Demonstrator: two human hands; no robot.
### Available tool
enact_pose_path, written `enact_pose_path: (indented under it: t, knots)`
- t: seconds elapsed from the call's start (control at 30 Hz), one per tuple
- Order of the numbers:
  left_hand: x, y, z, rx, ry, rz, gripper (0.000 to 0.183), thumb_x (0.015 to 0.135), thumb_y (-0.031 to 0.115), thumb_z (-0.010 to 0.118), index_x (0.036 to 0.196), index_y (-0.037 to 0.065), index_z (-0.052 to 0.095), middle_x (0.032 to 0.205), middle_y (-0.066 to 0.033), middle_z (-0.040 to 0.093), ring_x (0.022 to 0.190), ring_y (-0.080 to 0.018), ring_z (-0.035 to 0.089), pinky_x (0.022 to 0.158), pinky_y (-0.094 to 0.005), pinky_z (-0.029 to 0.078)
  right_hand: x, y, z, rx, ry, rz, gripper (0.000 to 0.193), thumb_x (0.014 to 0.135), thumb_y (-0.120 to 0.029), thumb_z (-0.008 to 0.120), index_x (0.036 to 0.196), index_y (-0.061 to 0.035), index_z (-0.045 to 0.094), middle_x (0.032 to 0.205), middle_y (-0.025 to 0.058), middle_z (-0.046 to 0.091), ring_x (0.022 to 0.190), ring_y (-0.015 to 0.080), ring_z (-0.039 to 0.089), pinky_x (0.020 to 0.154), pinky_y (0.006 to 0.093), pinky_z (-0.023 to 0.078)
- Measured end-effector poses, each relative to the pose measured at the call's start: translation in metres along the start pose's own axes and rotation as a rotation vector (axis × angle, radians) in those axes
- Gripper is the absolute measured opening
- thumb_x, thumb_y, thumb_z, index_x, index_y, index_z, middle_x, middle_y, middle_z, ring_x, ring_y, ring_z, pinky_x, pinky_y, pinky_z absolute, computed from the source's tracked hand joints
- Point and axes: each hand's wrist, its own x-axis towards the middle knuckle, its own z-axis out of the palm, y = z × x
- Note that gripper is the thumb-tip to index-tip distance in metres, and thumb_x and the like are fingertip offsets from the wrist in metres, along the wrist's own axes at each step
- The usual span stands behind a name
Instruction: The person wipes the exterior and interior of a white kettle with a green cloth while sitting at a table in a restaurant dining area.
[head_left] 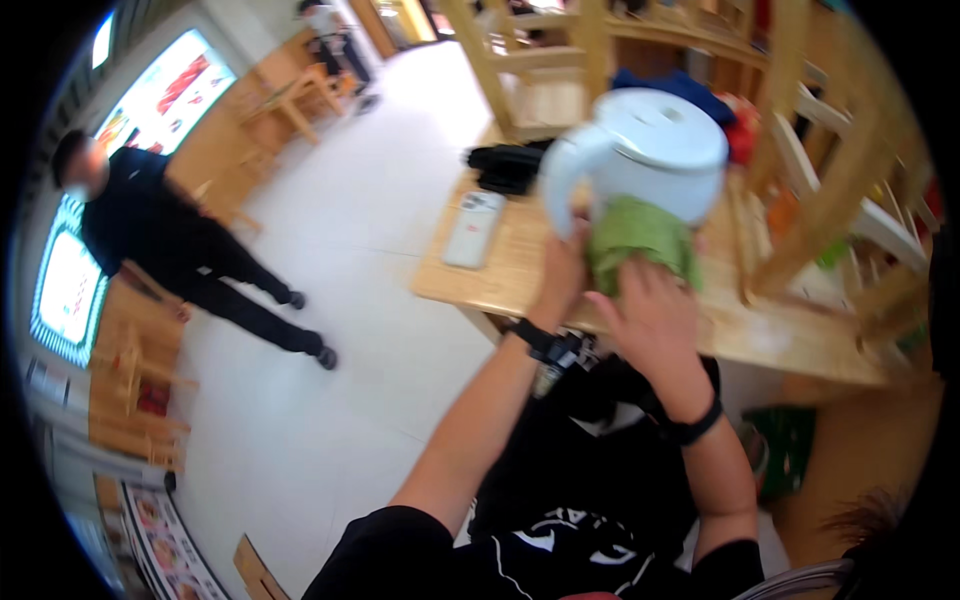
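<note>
A white lidded kettle (660, 150) with a big loop handle stands tilted over the wooden table (510, 285). My left hand (566, 268) is closed at the lower end of its handle; part of the fingers is hidden behind the kettle. A green cloth (640, 235) lies bunched against the near side of the kettle. My right hand (655, 315) presses this cloth to the kettle wall, fingers curled into it and thumb held apart. The kettle's underside is covered by the cloth and my hands.
Left of the kettle lie a white phone (473, 230) and a black pouch-like item (505, 167). Upturned wooden chairs (790, 190) rest on the table at the right and back. A person in black (190, 235) walks on the pale floor at left; another person (335, 45) stands farther off.
</note>
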Motion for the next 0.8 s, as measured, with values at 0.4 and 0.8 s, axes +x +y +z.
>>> enact_pose_path:
  t: [0.4, 0.8]
  knots:
    - [-0.003, 0.000, 0.005, 0.002, -0.135, 0.015, 0.043, 0.108, 0.027, 0.049, 0.138, -0.003, 0.054, 0.130, -0.0102, 0.063, 0.120, -0.0174, 0.056, 0.105, -0.0326, 0.043, -0.033, 0.017, 0.040, -0.073, -0.042, -0.085, 0.053, 0.090, -0.036, 0.071, 0.123, 0.0034, 0.059, 0.118, 0.0235, 0.063, 0.116, 0.0427, 0.056, 0.104, 0.0617, 0.035]
    - [-0.004, 0.001, 0.003, 0.062, -0.148, 0.024, 0.047, 0.109, 0.026, 0.048, 0.145, -0.004, 0.050, 0.142, -0.0118, 0.058, 0.132, -0.0200, 0.051, 0.113, -0.0342, 0.036, -0.058, -0.005, 0.007, 0.168, -0.419, 0.056, 0.056, 0.086, -0.038, 0.072, 0.118, 0.0058, 0.058, 0.116, 0.0235, 0.060, 0.118, 0.0420, 0.053, 0.110, 0.0584, 0.028]
